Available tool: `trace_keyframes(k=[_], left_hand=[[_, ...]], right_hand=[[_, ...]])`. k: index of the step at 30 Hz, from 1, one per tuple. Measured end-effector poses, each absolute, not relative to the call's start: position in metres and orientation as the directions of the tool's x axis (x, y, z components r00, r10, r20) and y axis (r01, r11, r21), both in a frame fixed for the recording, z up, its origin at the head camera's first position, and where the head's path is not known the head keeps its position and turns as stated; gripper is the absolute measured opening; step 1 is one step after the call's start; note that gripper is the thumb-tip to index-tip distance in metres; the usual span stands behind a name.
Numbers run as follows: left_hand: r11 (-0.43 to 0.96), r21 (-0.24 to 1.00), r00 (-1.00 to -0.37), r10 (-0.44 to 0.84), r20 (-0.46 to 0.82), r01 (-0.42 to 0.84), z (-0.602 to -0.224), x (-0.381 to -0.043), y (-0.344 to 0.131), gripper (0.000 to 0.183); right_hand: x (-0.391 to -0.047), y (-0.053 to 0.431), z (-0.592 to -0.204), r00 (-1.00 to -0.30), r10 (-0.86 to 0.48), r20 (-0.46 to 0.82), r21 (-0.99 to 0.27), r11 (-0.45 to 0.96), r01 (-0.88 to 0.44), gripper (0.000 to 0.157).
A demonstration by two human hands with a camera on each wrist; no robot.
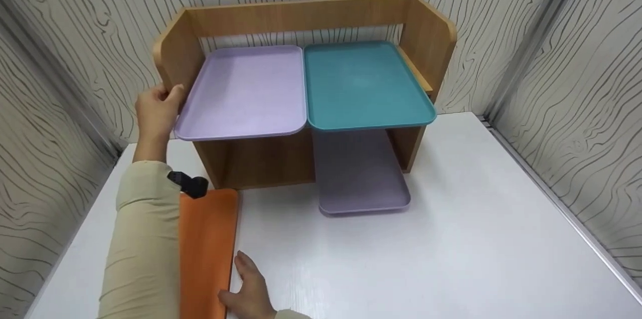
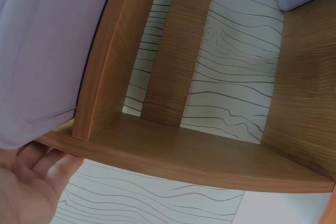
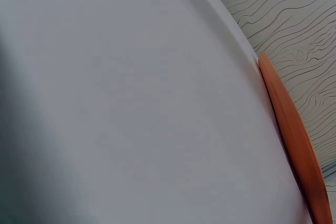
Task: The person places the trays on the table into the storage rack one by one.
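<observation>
A wooden desktop shelf [image 1: 301, 19] stands at the back of the white table. My left hand [image 1: 158, 111] grips the front edge of its left side panel, beside a lilac tray [image 1: 251, 91] on the shelf top. In the left wrist view the fingers [image 2: 59, 174] lie along the panel's outer face, and the thumb is hidden behind the tray. At the lower left my right hand [image 1: 251, 291], thumb and fingers spread, is at the right edge of an orange tray [image 1: 208, 244]. The left forearm covers part of that tray. The right wrist view shows the orange tray [image 3: 291, 129] but not the hand.
A teal tray [image 1: 368, 86] sits beside the lilac one, and both overhang the shelf front. From the lower right compartment a mauve tray [image 1: 361, 178] sticks out over the white table [image 1: 451, 249]. Patterned walls [image 1: 551, 58] enclose the table's back and sides.
</observation>
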State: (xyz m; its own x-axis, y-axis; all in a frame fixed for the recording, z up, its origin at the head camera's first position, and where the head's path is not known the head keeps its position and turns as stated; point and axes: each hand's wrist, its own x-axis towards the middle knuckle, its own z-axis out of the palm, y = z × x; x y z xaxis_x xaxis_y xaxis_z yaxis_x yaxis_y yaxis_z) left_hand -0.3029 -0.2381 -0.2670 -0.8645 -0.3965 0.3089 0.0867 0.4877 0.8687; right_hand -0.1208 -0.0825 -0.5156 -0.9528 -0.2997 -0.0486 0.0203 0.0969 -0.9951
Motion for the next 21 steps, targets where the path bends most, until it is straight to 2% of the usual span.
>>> trace_keyframes(k=[9, 21], left_hand=[[0.479, 0.875, -0.875, -0.392, 0.284, 0.069, -0.2655, -0.3021, -0.2406, 0.04], [0.49, 0.867, -0.867, -0.394, 0.307, 0.084, -0.2668, -0.3027, -0.2398, 0.038]], right_hand=[[-0.1184, -0.0862, -0.5173, -0.949, -0.316, 0.0, -0.993, 0.115, -0.039, 0.06], [-0.1192, -0.0931, -0.5154, -0.959, -0.276, -0.061, -0.982, 0.19, 0.007, 0.068]])
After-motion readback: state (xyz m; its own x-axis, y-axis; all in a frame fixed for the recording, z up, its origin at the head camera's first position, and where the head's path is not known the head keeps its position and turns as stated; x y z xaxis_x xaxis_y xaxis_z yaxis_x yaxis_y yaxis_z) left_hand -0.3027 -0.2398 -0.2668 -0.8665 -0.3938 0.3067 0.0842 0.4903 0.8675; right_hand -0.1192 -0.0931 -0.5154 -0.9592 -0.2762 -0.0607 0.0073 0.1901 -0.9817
